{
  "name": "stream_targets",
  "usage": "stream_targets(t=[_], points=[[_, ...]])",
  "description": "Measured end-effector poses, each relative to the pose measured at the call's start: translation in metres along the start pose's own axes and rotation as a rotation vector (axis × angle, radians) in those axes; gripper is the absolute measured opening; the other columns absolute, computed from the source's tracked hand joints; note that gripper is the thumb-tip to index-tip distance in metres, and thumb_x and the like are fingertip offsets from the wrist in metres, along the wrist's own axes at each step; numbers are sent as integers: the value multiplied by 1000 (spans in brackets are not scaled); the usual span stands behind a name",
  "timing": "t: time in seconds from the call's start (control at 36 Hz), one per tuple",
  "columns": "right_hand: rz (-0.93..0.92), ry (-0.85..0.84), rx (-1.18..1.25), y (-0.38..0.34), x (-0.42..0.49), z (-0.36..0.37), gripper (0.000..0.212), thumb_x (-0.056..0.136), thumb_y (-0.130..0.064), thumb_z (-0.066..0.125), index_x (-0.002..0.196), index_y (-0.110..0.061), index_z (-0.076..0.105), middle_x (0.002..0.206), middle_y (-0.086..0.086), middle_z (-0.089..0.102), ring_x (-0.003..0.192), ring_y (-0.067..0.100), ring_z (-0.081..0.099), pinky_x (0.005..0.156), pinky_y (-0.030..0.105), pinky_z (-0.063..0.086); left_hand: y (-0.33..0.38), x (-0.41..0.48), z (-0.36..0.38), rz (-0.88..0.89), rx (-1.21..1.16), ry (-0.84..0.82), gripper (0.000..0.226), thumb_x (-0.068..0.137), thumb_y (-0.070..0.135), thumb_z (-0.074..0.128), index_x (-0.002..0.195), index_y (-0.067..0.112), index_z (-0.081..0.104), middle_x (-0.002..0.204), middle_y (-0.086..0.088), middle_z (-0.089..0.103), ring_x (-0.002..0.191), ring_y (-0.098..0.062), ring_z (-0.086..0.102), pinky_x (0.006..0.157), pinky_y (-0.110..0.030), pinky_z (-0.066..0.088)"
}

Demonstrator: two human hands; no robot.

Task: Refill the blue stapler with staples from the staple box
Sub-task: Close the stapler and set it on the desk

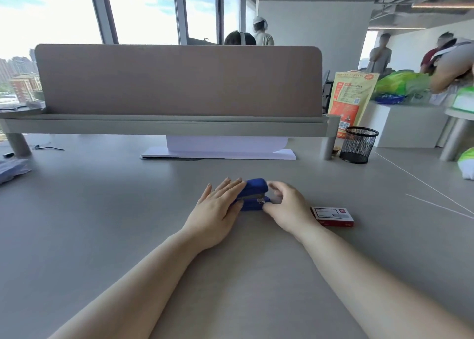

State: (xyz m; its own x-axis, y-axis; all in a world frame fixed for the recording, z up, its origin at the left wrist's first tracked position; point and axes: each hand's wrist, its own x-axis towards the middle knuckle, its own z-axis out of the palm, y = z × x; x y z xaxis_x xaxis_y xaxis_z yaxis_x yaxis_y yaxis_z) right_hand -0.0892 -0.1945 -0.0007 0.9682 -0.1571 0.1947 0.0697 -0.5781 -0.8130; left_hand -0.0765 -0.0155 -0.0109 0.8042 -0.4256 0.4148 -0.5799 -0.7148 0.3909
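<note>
The blue stapler (255,193) lies closed on the grey desk (128,210), a little beyond the middle. My left hand (218,210) rests against its left side, fingers laid over the top and thumb at the base. My right hand (284,209) touches the stapler's right front end with curled fingers and thumb. The staple box (332,216), red with a white and grey top, lies flat and closed on the desk just right of my right wrist.
A black mesh pen cup (358,144) stands at the back right beside an orange bag (351,100). A beige divider panel (179,82) on a raised shelf crosses the back, with white paper (220,151) beneath. Thin white cables (436,205) run at right. People stand behind.
</note>
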Motion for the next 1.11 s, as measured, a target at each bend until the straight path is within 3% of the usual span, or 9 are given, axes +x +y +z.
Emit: stream_targets(t=[0.14,0.25,0.39,0.94,1.11], points=[[-114,13,6,2,-2,-1,60,79,-11,60,134,-30,44,136,-3,51,124,15,47,99,30,41,2,-1,-1,-2,48,-7,47,98,32,32,143,34,21,153,15,24,143,-5,8,118,-35,0],[-263,79,-116,2,-4,1,56,80,-8,56,129,-34,51,136,-6,52,126,16,47,102,34,41,2,-1,-1,-8,54,-3,47,97,32,32,143,34,21,153,16,24,143,-4,8,118,-36,0],[-191,90,-352,-3,-6,-2,49,83,-15,50,124,-40,55,144,-7,45,130,21,40,108,39,31,3,-1,-1,-13,72,-45,47,96,34,34,142,32,25,153,17,23,143,-4,8,119,-38,0],[-189,72,-512,-7,-12,-3,56,86,-11,38,132,-42,45,144,-5,45,129,24,38,105,39,26,8,-6,-1,12,186,-57,55,94,41,37,145,30,18,155,14,19,145,-8,6,119,-40,-3],[-226,15,-466,-4,-18,-11,56,88,-18,44,137,-44,36,149,-5,38,134,25,30,109,40,26,8,-8,0,19,221,-44,65,85,55,21,146,31,11,156,13,16,145,-9,7,118,-37,-2]])
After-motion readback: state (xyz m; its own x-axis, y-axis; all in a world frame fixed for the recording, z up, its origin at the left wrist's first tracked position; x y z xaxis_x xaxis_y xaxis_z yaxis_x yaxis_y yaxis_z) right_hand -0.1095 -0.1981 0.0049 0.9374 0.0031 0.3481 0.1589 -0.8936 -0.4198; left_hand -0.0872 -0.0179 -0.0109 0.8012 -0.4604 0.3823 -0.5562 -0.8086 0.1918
